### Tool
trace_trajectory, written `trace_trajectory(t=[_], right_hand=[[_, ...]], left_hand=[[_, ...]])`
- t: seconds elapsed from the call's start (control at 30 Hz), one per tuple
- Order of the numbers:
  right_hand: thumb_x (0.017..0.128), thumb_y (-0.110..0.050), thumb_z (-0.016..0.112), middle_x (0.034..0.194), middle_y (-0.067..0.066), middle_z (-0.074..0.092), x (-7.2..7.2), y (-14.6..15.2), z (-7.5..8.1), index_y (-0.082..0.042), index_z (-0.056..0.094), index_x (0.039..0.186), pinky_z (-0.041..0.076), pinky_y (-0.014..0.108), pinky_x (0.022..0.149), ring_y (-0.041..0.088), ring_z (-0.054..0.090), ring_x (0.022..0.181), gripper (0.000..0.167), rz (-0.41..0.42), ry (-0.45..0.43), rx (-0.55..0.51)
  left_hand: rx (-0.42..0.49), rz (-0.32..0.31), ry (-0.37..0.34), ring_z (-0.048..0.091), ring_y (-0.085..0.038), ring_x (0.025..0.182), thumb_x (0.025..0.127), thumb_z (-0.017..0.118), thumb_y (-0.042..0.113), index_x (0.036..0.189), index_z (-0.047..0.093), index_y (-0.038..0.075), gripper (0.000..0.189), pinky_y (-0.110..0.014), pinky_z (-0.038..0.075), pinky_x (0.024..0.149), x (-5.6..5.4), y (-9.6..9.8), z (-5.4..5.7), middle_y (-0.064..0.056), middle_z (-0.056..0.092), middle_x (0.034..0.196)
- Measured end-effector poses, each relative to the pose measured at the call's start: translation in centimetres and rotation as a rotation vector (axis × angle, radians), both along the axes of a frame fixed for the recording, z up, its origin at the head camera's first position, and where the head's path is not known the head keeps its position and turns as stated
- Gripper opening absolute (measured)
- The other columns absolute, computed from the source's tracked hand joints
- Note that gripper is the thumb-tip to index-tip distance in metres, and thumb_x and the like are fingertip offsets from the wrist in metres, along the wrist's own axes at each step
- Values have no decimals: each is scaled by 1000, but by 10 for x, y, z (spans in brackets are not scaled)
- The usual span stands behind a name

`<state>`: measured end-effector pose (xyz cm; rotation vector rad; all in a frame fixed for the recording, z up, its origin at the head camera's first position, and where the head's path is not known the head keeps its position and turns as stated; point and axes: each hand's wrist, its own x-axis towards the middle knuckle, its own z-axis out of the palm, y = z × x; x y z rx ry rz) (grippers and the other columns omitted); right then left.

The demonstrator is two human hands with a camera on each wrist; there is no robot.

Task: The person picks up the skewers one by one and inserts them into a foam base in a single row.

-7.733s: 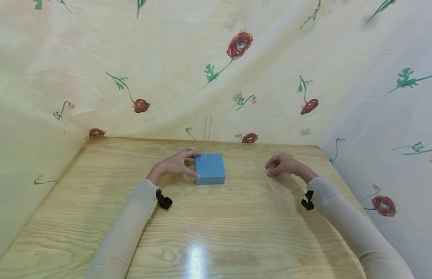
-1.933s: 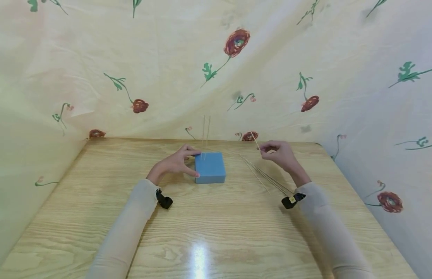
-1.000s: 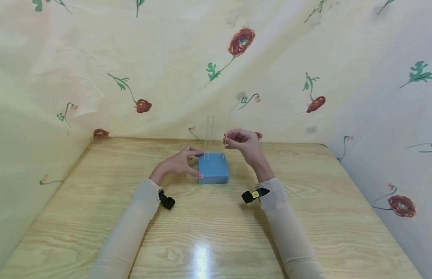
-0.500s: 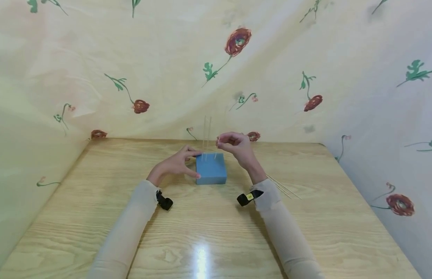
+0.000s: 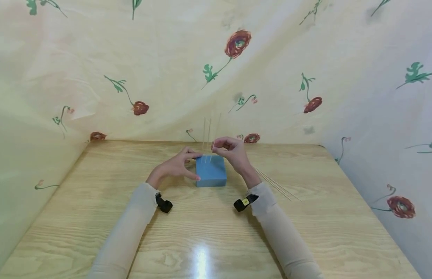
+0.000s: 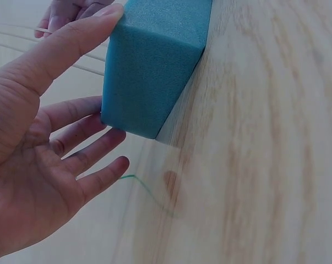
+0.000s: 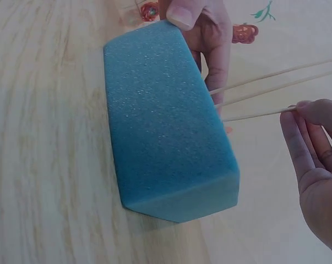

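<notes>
Woodgrain table (image 5: 188, 228): left grip (image 5: 174, 166) holds foam block (image 5: 213, 172), right grip (image 5: 235, 155) pinches slender stick (image 7: 254, 116).

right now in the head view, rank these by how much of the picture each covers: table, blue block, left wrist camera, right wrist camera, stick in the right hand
Largest to smallest:
1. Table
2. Blue block
3. Left wrist camera and right wrist camera: too alike to rank
4. Stick in the right hand: long but very thin

No legible text
The yellow label (image 5: 245, 202) on the black right-wrist camera (image 5: 239, 205) is too small to read.
</notes>
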<state>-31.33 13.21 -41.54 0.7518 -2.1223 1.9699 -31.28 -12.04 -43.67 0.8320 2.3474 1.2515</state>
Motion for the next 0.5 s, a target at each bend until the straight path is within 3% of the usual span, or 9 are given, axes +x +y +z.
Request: trace_trajectory(t=[0.2, 0.5], right_hand=[[90, 3, 74, 91, -3, 74, 3, -2, 0, 11, 71, 105, 59, 25, 80, 12, 71, 87, 17, -42, -15, 9], [90, 1, 75, 95, 4, 74, 4, -6, -2, 10, 71, 107, 60, 26, 82, 14, 72, 90, 20, -52, -15, 11]], left_hand=[[6, -14, -5, 34, -36, 142, 82, 87, 27, 160, 34, 11, 95, -56, 31, 120, 2, 1, 2, -12, 31, 146], [3, -3, -12, 33, -37, 144, 83, 87, 24, 160, 34, 10, 95, -56, 31, 120, 4, 0, 3, -12, 31, 144]])
